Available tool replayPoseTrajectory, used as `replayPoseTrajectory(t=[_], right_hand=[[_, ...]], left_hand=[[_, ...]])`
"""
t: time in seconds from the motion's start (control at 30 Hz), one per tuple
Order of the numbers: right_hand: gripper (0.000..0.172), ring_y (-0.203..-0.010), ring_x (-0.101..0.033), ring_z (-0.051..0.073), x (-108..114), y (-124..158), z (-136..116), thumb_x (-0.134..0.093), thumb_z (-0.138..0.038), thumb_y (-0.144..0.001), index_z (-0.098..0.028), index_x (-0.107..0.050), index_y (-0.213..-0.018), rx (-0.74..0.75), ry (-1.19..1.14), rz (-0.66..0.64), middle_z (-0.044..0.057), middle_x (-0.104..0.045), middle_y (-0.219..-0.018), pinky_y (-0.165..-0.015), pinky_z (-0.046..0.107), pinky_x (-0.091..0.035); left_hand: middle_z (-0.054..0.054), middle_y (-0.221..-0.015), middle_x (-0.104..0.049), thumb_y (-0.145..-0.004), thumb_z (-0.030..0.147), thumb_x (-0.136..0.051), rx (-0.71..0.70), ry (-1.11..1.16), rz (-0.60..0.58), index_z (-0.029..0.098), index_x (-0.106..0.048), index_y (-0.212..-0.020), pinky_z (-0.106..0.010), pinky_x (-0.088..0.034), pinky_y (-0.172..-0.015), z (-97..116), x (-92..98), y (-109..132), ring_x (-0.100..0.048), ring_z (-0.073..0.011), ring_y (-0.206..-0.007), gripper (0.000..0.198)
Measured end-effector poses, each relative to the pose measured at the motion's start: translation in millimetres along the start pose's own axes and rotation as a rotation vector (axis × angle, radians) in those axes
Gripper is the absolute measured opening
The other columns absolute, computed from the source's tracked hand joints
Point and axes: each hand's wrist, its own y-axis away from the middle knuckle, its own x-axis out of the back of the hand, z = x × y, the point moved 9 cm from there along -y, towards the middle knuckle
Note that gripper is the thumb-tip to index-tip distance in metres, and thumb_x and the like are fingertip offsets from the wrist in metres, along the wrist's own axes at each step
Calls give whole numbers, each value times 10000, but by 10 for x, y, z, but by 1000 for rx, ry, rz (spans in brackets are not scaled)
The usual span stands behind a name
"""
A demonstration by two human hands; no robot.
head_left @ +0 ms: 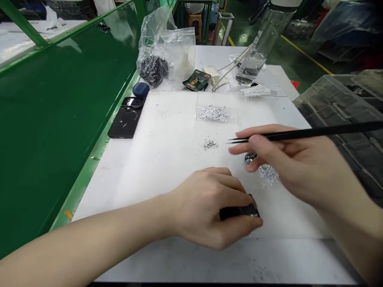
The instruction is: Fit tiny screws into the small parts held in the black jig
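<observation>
My left hand (214,205) is closed around a small black part (239,211), partly hidden by the fingers, low over the white sheet (149,167). In my right hand (287,159) are black tweezers (299,134), their two tips a little apart and pointing left. Just left of the tips lies a small pile of tiny dark pieces (210,144). Small white pieces (268,174) are beneath my right hand, beside a shiny round object (250,158) partly covered by its fingers. Farther back, a clear bag (214,113) holds more white pieces.
A black phone (125,119) and blue round case (140,89) lie at the left edge beside a green panel (74,99). Plastic bags (167,52), a green packet (197,81) and a water bottle (259,48) stand behind. Clear compartment boxes (344,103) are at right.
</observation>
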Motion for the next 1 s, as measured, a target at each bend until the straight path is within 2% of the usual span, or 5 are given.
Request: replayPoseTrajectory(t=[0.13,0.33,0.5,0.8,1.0], right_hand=[[215,-681,-732,139,-258,37,13,-678,-425,-881,-303,-745,-1045,23,68,-49,-7,-789,-943,-581,242,-615],[169,-872,-741,178,-236,109,61,-640,-351,-918,-324,-742,-1050,119,323,25,-30,-780,-1002,-780,316,-615],[173,-782,-744,183,-223,130,63,-671,-304,-894,-319,-738,-1052,124,349,70,-30,-785,-974,-690,323,-617],[165,-777,-750,174,-236,112,21,-681,-321,-890,-308,-749,-1040,137,374,127,-32,-794,-946,-709,304,-618],[166,-789,-761,169,-314,89,-50,-670,-273,-895,-283,-753,-1038,223,490,104,-31,-801,-938,-644,251,-607]], left_hand=[[-115,-757,-717,-878,225,-593,-8,-12,-7,66,-755,-892,-345,-533,-826,-24,-21,8,-678,-205,-745,227],[-118,-847,-735,-906,241,-595,74,-4,-35,50,-755,-923,-343,-528,-816,-88,-36,-15,-677,-209,-805,250],[-106,-833,-729,-901,244,-605,90,54,-62,45,-749,-941,-320,-536,-819,-136,-14,-42,-666,-193,-792,249],[-109,-959,-753,-852,150,-612,140,171,-81,88,-721,-1006,-351,-571,-876,-152,-9,-53,-696,-216,-868,198],[-110,-792,-721,-804,132,-589,62,159,-57,24,-748,-894,-347,-552,-796,-110,-1,-61,-661,-201,-731,213]])
